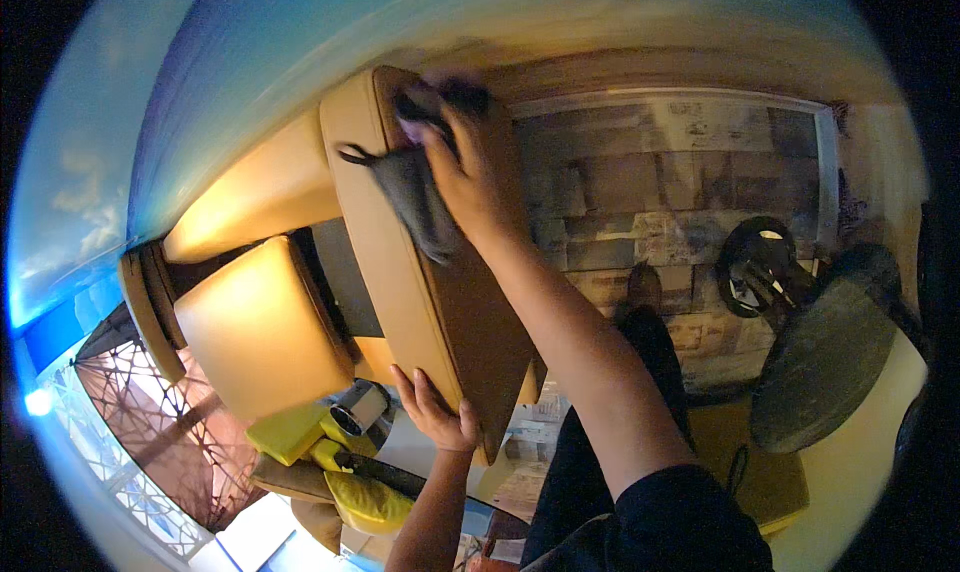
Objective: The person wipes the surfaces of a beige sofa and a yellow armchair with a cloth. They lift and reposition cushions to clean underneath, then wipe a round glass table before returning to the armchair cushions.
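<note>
A long tan upholstered cushion (397, 257) with a seam along its edge stands tilted before me. At its lower end my left hand (441, 414) grips the cushion's edge, fingers on the light face and thumb at the side. Near its upper end my right hand (461, 148) holds a dark grey cloth (412, 197) that hangs down over the cushion's darker side, with a thin loop sticking out at its left. A blurred dark and purplish part lies at the right fingertips; I cannot tell what it is.
Another tan cushion (262, 324) lies to the left. Yellow-green pillows (367, 501) and a cylindrical container (360, 408) are below it. To the right are a stool with a round grey seat (825, 369), its round base on the patchwork wood-look floor (615, 182), and a painted wall (247, 69) behind.
</note>
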Demonstrator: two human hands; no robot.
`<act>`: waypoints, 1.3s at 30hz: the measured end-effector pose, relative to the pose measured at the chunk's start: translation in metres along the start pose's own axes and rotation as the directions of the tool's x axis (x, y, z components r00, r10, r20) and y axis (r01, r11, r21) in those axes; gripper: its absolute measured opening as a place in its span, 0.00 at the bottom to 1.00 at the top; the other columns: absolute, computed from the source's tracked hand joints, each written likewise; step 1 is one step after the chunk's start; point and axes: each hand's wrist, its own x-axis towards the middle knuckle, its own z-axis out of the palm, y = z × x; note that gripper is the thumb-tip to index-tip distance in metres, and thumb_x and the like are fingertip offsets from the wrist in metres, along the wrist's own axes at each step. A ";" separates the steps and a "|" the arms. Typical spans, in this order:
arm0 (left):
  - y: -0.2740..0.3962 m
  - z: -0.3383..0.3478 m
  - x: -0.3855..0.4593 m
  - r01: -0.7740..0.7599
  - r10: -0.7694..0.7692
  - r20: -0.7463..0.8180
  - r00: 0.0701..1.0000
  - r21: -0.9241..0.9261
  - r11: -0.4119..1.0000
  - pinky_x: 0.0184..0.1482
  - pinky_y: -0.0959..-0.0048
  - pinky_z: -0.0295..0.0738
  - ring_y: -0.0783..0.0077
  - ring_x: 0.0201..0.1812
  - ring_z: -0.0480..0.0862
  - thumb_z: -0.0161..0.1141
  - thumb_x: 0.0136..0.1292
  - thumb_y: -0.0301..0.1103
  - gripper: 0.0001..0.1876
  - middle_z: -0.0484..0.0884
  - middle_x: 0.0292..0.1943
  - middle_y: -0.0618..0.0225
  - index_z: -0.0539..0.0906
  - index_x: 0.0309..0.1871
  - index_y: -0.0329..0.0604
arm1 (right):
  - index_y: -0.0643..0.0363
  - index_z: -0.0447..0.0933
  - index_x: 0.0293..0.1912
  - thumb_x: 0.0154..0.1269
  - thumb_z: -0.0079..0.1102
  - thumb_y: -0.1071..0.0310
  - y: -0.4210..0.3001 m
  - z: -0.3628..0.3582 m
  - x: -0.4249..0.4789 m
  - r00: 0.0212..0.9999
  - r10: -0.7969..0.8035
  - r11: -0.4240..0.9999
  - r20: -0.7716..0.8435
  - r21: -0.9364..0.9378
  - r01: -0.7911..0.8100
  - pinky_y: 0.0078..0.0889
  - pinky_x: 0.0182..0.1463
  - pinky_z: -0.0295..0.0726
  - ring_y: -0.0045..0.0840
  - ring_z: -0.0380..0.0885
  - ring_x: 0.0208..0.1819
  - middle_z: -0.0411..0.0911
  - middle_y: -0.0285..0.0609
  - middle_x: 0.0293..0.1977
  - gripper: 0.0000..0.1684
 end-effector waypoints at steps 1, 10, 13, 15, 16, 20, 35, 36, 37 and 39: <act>0.001 0.001 0.000 0.001 -0.001 -0.003 1.000 -0.008 1.000 0.73 0.42 0.57 0.30 0.75 0.60 0.51 0.70 0.62 0.41 0.54 0.77 0.31 0.62 0.78 0.44 | 0.54 0.81 0.55 0.68 0.63 0.60 -0.003 0.005 0.014 0.992 -0.123 0.989 -0.032 -0.092 0.120 0.43 0.54 0.81 0.44 0.83 0.49 0.83 0.48 0.48 0.18; 0.016 0.002 0.010 -0.060 0.060 0.017 0.998 0.021 0.998 0.73 0.41 0.57 0.28 0.76 0.58 0.61 0.65 0.58 0.44 0.52 0.77 0.30 0.62 0.78 0.44 | 0.55 0.76 0.63 0.73 0.56 0.63 0.161 0.051 -0.056 0.928 0.344 0.832 0.147 0.411 -0.373 0.36 0.64 0.74 0.39 0.75 0.63 0.76 0.50 0.62 0.22; 0.020 -0.008 0.003 -0.042 0.026 0.099 0.995 0.159 0.986 0.76 0.40 0.47 0.36 0.80 0.52 0.59 0.70 0.52 0.41 0.49 0.80 0.39 0.58 0.80 0.44 | 0.55 0.77 0.62 0.71 0.56 0.67 0.150 0.053 -0.100 0.869 0.494 0.664 0.026 0.634 -0.397 0.41 0.62 0.77 0.42 0.74 0.64 0.76 0.50 0.63 0.21; 0.025 -0.005 -0.004 -0.097 0.063 0.140 0.988 0.250 0.963 0.76 0.38 0.46 0.33 0.80 0.51 0.58 0.71 0.44 0.39 0.48 0.80 0.38 0.56 0.80 0.40 | 0.53 0.77 0.63 0.70 0.58 0.66 0.145 0.045 -0.136 0.750 0.656 0.544 0.077 0.641 -0.542 0.45 0.64 0.75 0.45 0.70 0.67 0.73 0.50 0.66 0.23; 0.043 -0.001 -0.002 -0.064 0.016 0.163 0.987 0.294 0.954 0.76 0.38 0.46 0.32 0.79 0.50 0.58 0.71 0.43 0.39 0.48 0.80 0.38 0.56 0.80 0.39 | 0.53 0.76 0.65 0.70 0.58 0.66 0.158 0.045 -0.141 0.755 0.650 0.630 0.085 0.496 -0.598 0.45 0.66 0.74 0.44 0.69 0.69 0.71 0.50 0.67 0.24; 0.091 0.010 0.000 -0.004 -0.066 0.216 0.974 0.308 0.951 0.76 0.35 0.44 0.26 0.79 0.47 0.67 0.62 0.41 0.46 0.47 0.80 0.34 0.56 0.80 0.37 | 0.56 0.70 0.70 0.72 0.56 0.69 0.192 0.045 -0.110 0.914 0.380 0.920 0.140 -0.154 -0.359 0.41 0.73 0.67 0.40 0.67 0.72 0.70 0.51 0.69 0.29; 0.053 0.100 -0.066 -0.032 -0.133 0.568 0.812 0.271 0.962 0.76 0.33 0.37 0.27 0.79 0.42 0.50 0.75 0.46 0.38 0.43 0.81 0.39 0.53 0.80 0.36 | 0.59 0.72 0.66 0.69 0.59 0.69 0.269 -0.001 -0.345 0.699 0.657 0.752 0.282 -0.195 -0.629 0.48 0.64 0.75 0.48 0.74 0.61 0.75 0.53 0.61 0.27; 0.053 0.098 -0.063 -0.005 -0.154 0.564 0.811 0.271 0.963 0.76 0.33 0.34 0.28 0.80 0.40 0.50 0.75 0.45 0.38 0.42 0.81 0.38 0.51 0.81 0.35 | 0.60 0.72 0.66 0.72 0.56 0.67 0.256 -0.004 -0.366 0.481 0.795 0.591 0.369 -0.293 -0.752 0.47 0.62 0.76 0.47 0.75 0.59 0.75 0.52 0.60 0.25; 0.054 0.096 -0.060 0.019 -0.172 0.562 0.809 0.267 0.963 0.76 0.33 0.31 0.29 0.80 0.39 0.50 0.76 0.44 0.39 0.42 0.81 0.38 0.49 0.81 0.34 | 0.60 0.71 0.67 0.72 0.56 0.66 0.243 -0.009 -0.385 0.344 0.848 0.492 0.403 -0.357 -0.794 0.47 0.63 0.74 0.47 0.74 0.61 0.74 0.52 0.61 0.26; 0.053 0.091 -0.060 0.014 -0.129 0.536 0.835 0.213 0.977 0.77 0.35 0.33 0.31 0.80 0.41 0.49 0.76 0.47 0.39 0.43 0.81 0.38 0.50 0.81 0.34 | 0.59 0.68 0.69 0.72 0.55 0.64 0.207 -0.020 -0.412 0.288 0.855 0.438 0.432 -0.303 -0.846 0.46 0.66 0.71 0.46 0.71 0.63 0.71 0.51 0.64 0.28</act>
